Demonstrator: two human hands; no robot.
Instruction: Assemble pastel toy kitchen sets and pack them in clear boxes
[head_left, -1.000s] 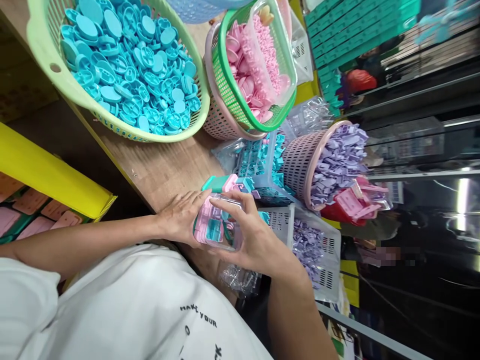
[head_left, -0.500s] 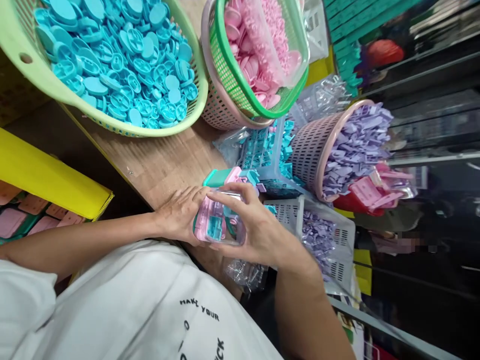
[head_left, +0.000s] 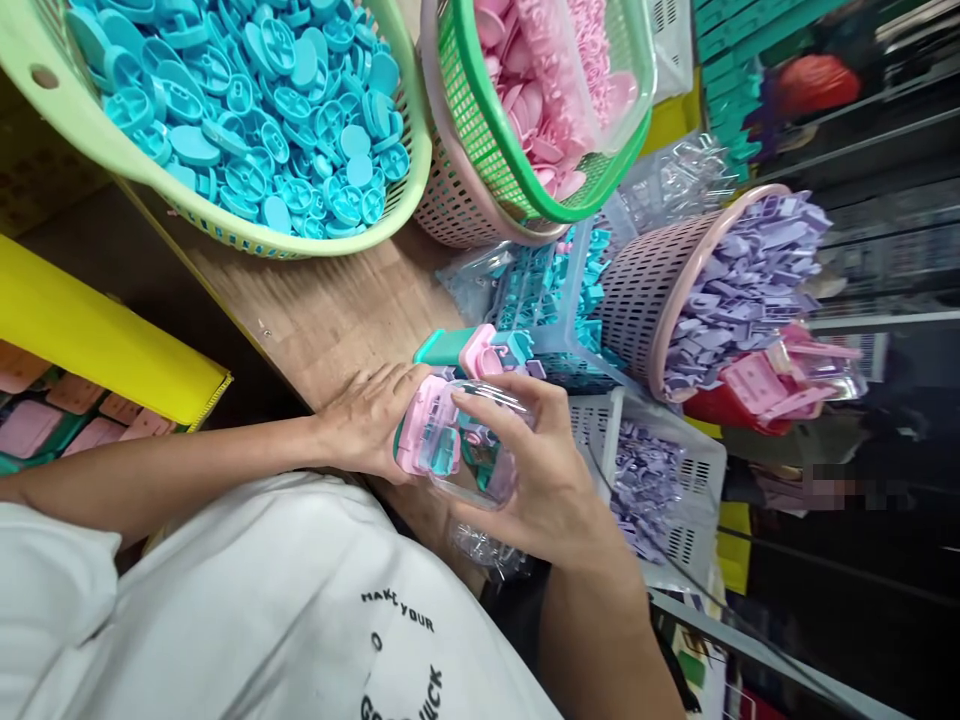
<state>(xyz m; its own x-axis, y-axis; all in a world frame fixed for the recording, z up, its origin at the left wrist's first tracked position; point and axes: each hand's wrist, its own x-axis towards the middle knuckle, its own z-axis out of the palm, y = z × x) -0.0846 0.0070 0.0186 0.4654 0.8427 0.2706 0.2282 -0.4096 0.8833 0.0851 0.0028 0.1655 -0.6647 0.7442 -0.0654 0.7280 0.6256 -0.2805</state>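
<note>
Both of my hands grip a small pink and teal plastic toy case (head_left: 439,445) with a clear lid (head_left: 480,470) just above the wooden table (head_left: 330,315). My left hand (head_left: 367,420) clasps its pink left side, fingers curled against it. From the right, my right hand (head_left: 540,475) wraps round the clear lid, thumb and forefinger pressed on its top edge. A few more pink and teal parts (head_left: 476,350) lie on the table just behind the case.
A light green basket (head_left: 112,150) of blue round parts stands at the back left, a green basket (head_left: 480,120) of pink parts beside it. A pink basket (head_left: 637,290) of purple parts and a white crate (head_left: 667,480) are right. A yellow box (head_left: 97,345) lies left.
The case has tilted and moved slightly right in my hands, and the clear lid now shows more. The camera has shifted, so the baskets sit higher in view.
</note>
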